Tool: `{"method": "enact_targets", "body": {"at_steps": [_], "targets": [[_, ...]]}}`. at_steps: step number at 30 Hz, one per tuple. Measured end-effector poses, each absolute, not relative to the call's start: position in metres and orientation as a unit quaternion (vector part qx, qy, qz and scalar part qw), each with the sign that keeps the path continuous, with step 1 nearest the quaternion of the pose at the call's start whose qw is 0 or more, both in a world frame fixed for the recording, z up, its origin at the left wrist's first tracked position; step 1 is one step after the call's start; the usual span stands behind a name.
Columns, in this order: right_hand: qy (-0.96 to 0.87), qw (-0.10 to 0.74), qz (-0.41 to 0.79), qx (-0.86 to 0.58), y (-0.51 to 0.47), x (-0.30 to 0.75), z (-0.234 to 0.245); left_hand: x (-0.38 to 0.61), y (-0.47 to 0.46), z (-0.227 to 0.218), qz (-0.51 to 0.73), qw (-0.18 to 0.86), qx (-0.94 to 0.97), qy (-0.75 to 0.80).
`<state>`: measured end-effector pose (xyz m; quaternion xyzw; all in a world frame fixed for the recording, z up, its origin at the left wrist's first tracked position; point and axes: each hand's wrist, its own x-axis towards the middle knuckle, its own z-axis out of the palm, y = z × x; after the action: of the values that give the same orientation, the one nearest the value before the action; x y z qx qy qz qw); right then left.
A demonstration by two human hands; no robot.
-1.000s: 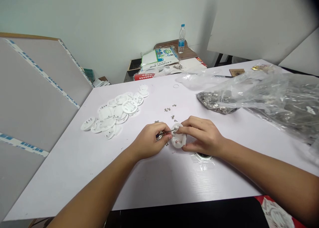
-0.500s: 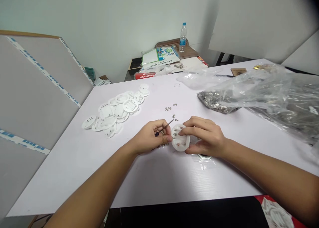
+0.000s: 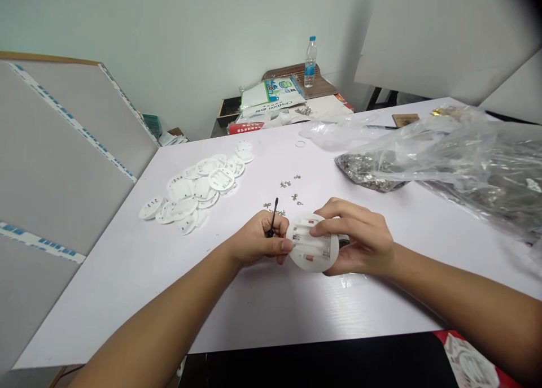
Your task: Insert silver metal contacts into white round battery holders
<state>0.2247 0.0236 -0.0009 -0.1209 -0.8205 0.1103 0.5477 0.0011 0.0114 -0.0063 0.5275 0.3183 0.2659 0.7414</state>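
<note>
Across the table (image 3: 110, 303), many white discs (image 3: 199, 186) and loose metal clips (image 3: 288, 191) remained; fingers of the left hand (image 3: 258, 241) closed on a small screwdriver (image 3: 273, 216), while fingers of the right hand (image 3: 359, 238) held one clip-fitted disc (image 3: 311, 244).

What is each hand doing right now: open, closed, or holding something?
Left hand: closed, holding a thin black-handled tool.
Right hand: holding a round white plastic disc.

White disc (image 3: 311, 259) turned flatter, screwdriver (image 3: 274, 214) now upright
</note>
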Motion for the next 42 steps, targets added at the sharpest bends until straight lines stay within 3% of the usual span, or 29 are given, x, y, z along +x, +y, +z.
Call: {"method": "enact_targets", "body": {"at_steps": [16, 25, 30, 33, 37, 42], "targets": [[-0.823, 0.552, 0.089, -0.103, 0.022, 0.223, -0.003, 0.005, 0.013, -0.021, 0.313, 0.761, 0.516, 0.237], [-0.845, 0.513, 0.087, -0.127, 0.025, 0.229, 0.000, 0.004, 0.012, -0.011, 0.282, 0.698, 0.577, 0.317], [-0.870, 0.458, 0.108, -0.145, 0.038, 0.242, -0.005, -0.009, 0.014, 0.000, 0.290, 0.527, 0.697, 0.390], [-0.897, 0.392, 0.134, -0.155, 0.045, 0.247, -0.011, -0.019, 0.017, 0.003, 0.217, 0.358, 0.794, 0.440], [-0.916, 0.321, 0.161, -0.176, 0.048, 0.249, -0.017, -0.023, 0.022, -0.001, 0.128, 0.224, 0.896, 0.363], [-0.919, 0.299, 0.180, -0.183, 0.047, 0.247, -0.021, -0.019, 0.023, -0.014, 0.128, 0.110, 0.930, 0.326]]}}
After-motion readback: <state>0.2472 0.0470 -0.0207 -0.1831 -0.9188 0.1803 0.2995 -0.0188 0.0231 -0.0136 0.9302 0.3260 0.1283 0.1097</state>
